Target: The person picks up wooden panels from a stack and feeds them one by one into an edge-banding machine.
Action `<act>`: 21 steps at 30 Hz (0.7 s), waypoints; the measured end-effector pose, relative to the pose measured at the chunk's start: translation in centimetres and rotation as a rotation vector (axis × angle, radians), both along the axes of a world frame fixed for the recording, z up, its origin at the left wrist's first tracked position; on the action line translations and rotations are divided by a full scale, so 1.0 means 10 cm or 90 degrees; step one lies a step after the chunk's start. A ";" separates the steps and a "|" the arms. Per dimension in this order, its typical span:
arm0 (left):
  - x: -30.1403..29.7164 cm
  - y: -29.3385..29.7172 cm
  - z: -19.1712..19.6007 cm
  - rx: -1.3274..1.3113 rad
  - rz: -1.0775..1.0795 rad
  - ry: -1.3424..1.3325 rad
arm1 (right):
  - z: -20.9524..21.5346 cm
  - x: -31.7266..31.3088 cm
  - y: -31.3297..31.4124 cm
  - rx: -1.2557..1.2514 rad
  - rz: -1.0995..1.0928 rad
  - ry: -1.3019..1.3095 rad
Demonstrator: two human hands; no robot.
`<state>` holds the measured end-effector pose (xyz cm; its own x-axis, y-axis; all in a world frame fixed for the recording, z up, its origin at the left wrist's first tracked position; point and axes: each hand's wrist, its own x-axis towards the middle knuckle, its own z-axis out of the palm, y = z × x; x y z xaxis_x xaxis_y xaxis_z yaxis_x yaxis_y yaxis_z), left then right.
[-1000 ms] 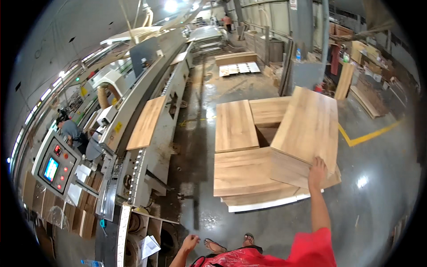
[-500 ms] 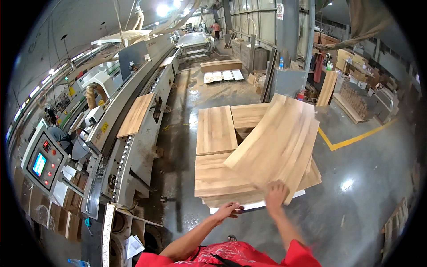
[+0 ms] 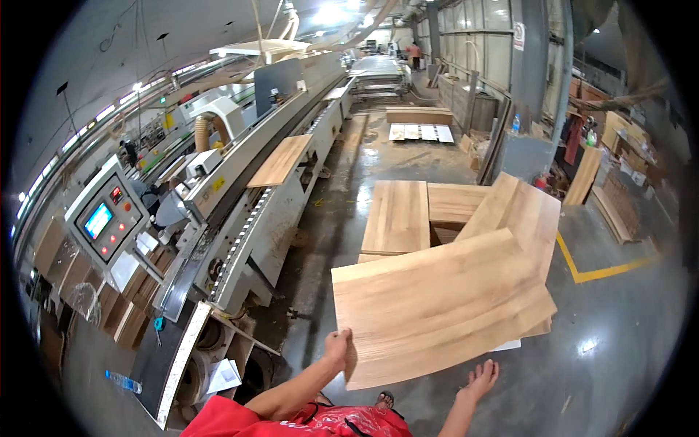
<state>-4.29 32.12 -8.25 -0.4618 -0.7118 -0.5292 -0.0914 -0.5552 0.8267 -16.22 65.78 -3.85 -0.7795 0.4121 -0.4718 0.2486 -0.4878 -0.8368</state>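
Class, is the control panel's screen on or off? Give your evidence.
On: the screen glows blue and white, and a red display glows beside it on the control panel.

Glaring ceiling lamp (image 3: pixel 330 13) — black, curved rim

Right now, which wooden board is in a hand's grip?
The frontmost board, its left edge in the left hand; no hand touches the board on the machine or the stacked boards behind.

Right of the long white metal machine (image 3: pixel 282 231), the glossy grey floor (image 3: pixel 586 320) carries stacked light-brown rectangular wood-grain panels (image 3: pixel 397 218); its roller track (image 3: pixel 234 251) bears a matching panel (image 3: pixel 280 162).
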 end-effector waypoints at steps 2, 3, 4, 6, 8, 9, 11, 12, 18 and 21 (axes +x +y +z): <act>0.15 -0.08 0.50 -0.052 0.021 -0.088 | -0.18 -0.12 0.10 -0.305 0.078 -0.016; 0.37 -0.22 0.52 -0.071 0.029 -0.070 | -0.20 -0.19 0.06 -0.367 0.105 -0.103; 0.56 -0.42 0.36 -0.097 0.065 -0.046 | -0.23 -0.17 -0.04 -0.413 0.091 -0.093; 0.89 -0.60 0.30 -0.154 0.129 -0.037 | 0.13 0.06 -0.34 -0.563 0.188 0.080; 1.23 -0.79 0.20 -0.221 0.123 -0.100 | 0.12 0.23 -0.58 -0.545 0.209 0.081; 1.40 -0.87 0.15 -0.300 0.170 -0.129 | 0.09 0.33 -0.72 -0.538 0.212 0.069; 1.72 -0.87 0.41 -0.304 0.217 -0.208 | 0.31 0.51 -1.06 -0.518 0.290 0.093; 2.03 -0.98 0.35 -0.320 0.227 -0.242 | 0.37 0.66 -1.26 -0.522 0.362 0.098; 3.49 -1.31 0.20 -0.376 0.410 -0.285 | -0.19 1.00 -2.51 -0.554 0.547 0.013; 4.08 -1.29 0.23 -0.327 0.556 -0.186 | -0.07 1.37 -3.28 -0.581 0.625 -0.024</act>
<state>36.54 19.27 -5.98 0.4165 -0.9059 -0.0770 -0.0619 -0.1128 0.9917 -2.51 32.97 -4.56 -0.5498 -0.7781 -0.3036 0.8308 -0.4719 -0.2951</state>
